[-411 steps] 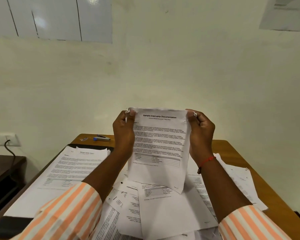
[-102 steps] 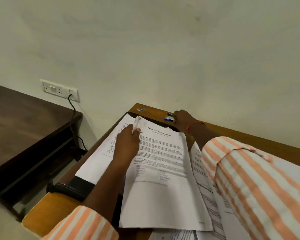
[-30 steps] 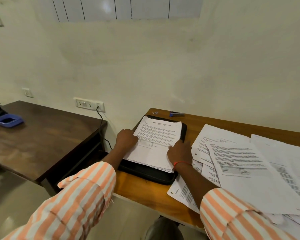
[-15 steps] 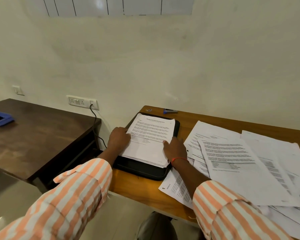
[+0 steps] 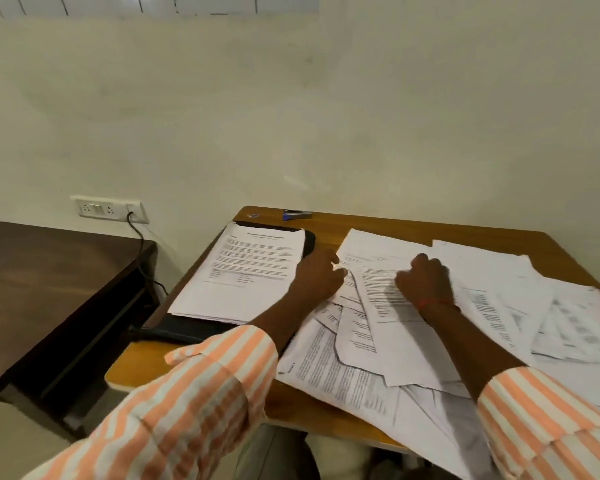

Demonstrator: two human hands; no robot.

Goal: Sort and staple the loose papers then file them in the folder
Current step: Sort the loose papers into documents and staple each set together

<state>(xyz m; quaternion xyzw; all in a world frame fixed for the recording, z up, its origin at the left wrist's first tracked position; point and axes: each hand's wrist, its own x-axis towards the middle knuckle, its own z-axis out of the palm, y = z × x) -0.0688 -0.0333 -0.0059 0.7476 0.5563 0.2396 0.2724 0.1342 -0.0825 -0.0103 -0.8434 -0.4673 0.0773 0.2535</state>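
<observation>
A neat stack of printed papers [image 5: 246, 271] lies on the open black folder [image 5: 187, 332] at the table's left end. Loose papers [image 5: 499, 299] spread in overlapping layers across the right half. My left hand [image 5: 317, 277] rests beside the folder, with its fingertips touching the left edge of the loose pile. My right hand [image 5: 425, 280] sits on the pile, fingers curled round the top edge of a printed loose sheet [image 5: 381, 299]. This hand is motion-blurred. A small blue stapler [image 5: 296, 214] lies at the far edge, apart from both hands.
The wooden table [image 5: 201, 372] ends close to my body, and some sheets overhang its near edge. A lower dark table [image 5: 49, 278] stands to the left. A cable hangs from the wall socket [image 5: 110, 209] between the two tables. A wall rises right behind.
Both hands have left the stack on the folder and moved right onto the loose pile. The stack stays squared on the folder. My view has swung right.
</observation>
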